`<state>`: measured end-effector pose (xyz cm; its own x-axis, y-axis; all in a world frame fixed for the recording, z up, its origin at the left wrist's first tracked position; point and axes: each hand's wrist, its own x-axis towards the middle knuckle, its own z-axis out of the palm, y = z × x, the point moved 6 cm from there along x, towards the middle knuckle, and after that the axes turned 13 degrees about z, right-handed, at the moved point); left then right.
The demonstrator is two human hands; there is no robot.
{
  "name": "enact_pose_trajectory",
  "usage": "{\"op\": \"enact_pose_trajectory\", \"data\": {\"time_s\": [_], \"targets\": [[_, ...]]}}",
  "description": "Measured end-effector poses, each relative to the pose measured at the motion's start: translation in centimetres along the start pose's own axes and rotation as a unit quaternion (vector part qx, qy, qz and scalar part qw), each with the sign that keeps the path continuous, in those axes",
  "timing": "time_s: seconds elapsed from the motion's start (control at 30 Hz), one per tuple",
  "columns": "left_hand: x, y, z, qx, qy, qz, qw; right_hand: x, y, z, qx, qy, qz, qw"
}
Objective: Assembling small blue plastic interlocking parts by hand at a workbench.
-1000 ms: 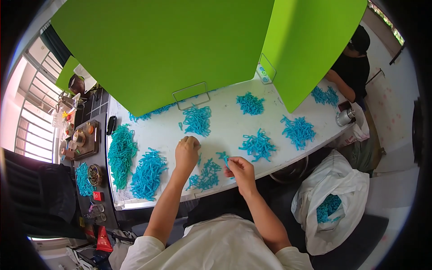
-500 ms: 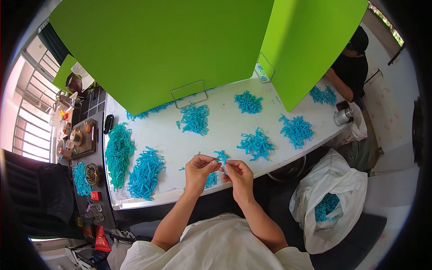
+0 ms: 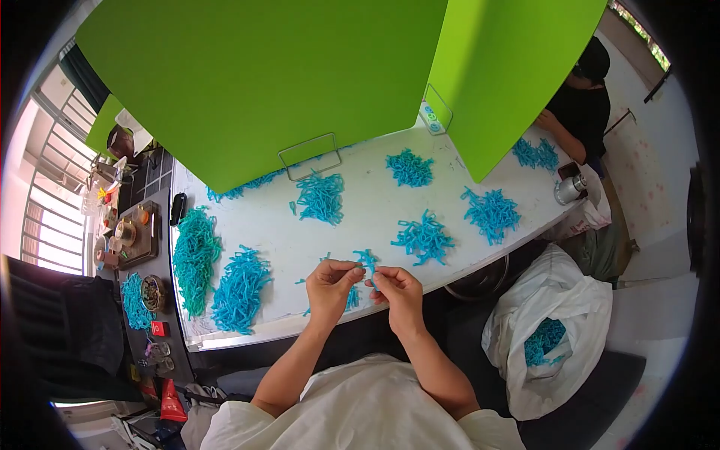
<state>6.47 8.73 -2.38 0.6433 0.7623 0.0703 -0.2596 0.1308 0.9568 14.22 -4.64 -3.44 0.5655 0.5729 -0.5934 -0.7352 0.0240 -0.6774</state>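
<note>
Over the near edge of the white table (image 3: 360,202), my two hands work close together at chest height. A small blue, branching plastic-looking strip piece (image 3: 367,257) sticks up between the fingertips. My left hand (image 3: 328,291) is closed in a pinch at its left side. Thumb and fingers of my right hand (image 3: 400,296) pinch it from the right. Beneath the hands lies a small group of similar blue pieces (image 3: 352,298), partly hidden. Loose bits lie just left of my left hand. The piece's exact shape is too small to make out.
Several heaps of blue strips (image 3: 241,289) and a greener heap (image 3: 196,259) lie on the table. Green panels (image 3: 262,90) stand behind. At right are a white sack (image 3: 517,360) of blue pieces, a metal canister (image 3: 570,189) and another person (image 3: 585,112).
My hands stay together at nearly the same spot, with the blue piece still between the fingertips. The left fingers have shifted slightly. The whole view has moved a little.
</note>
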Motion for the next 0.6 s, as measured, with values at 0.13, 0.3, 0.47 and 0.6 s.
{"op": "enact_pose_trajectory", "data": {"time_s": [0.13,0.3,0.47,0.6], "targets": [[-0.3,-0.4,0.2,0.011,-0.008,0.0,1.0,0.6,1.2,-0.6,0.099,-0.027,0.052,0.993],[-0.9,-0.6,0.6,0.035,-0.01,0.035,0.999,-0.6,0.4,-0.1,-0.076,0.024,-0.068,0.994],[-0.2,-2.6,0.6,0.106,-0.047,0.007,0.993,0.4,-0.4,-1.6,-0.094,0.004,-0.04,0.995],[-0.1,-3.5,1.4,0.12,-0.074,0.008,0.99,0.3,-1.7,-1.8,-0.174,-0.011,-0.095,0.98]]}}
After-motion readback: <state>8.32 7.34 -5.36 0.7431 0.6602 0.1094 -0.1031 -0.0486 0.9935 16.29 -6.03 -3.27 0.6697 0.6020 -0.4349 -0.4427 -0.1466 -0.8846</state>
